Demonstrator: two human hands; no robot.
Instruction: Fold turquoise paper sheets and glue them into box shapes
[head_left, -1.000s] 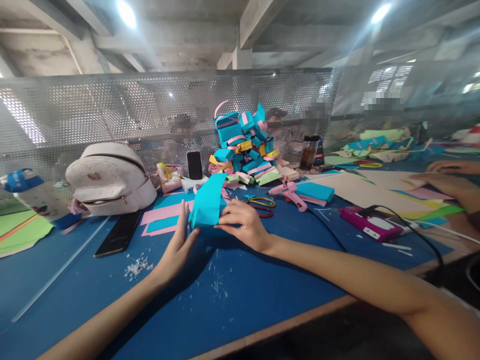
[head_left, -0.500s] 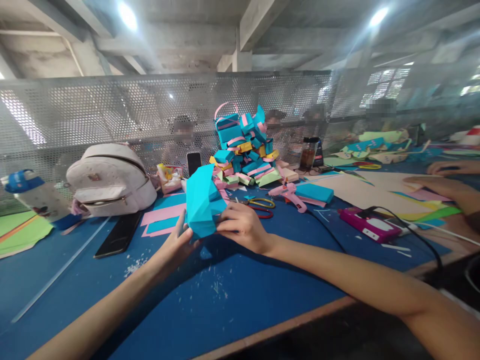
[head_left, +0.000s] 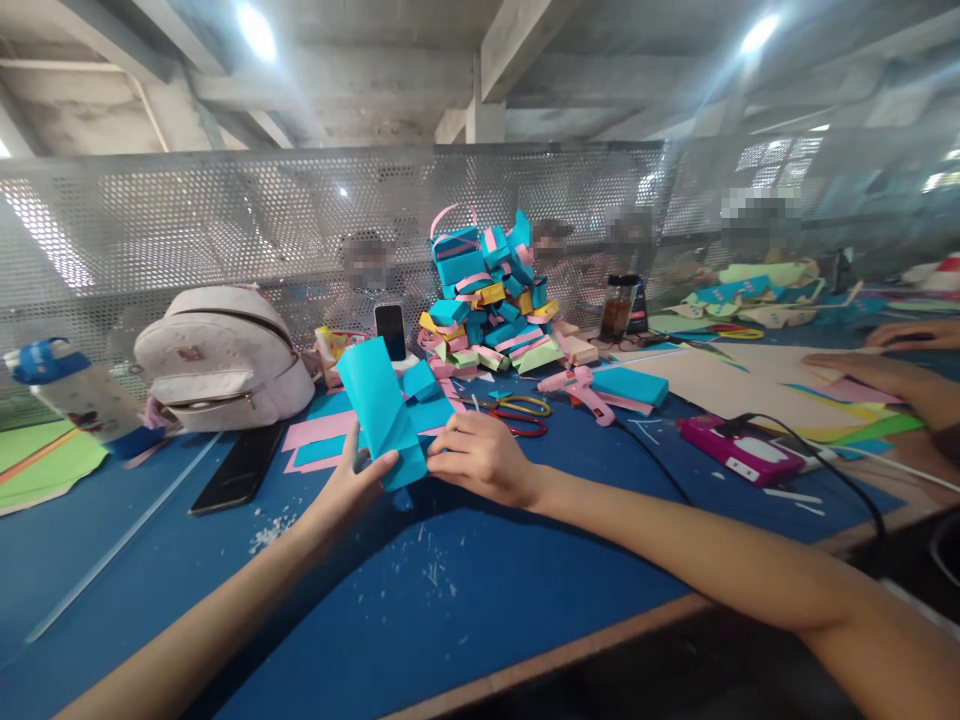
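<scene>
A folded piece of blue paper (head_left: 379, 405) is held up above the table, its flat creased face towards me. My left hand (head_left: 360, 470) grips its lower left side, thumb in front and fingers behind. At its lower right edge my right hand (head_left: 480, 455) is closed, fingertips pinched against the paper's corner. A smaller folded blue piece (head_left: 420, 380) shows just behind it. Pink and blue paper strips (head_left: 319, 432) lie beyond my left hand. Scissors with red and yellow handles (head_left: 523, 408) rest past my right hand, near a pink glue gun (head_left: 576, 390).
A pile of folded blue, pink and yellow paper boxes (head_left: 487, 300) stands at the back. On the left are a white backpack (head_left: 225, 365), a bottle (head_left: 82, 400) and a black phone (head_left: 236, 470). A magenta power bank (head_left: 739, 448) with cables and another person's hands (head_left: 862, 365) are on the right.
The blue paper has turned and tipped left, now showing a long flat face instead of a faceted one. My right hand has shifted slightly; the other things stay put.
</scene>
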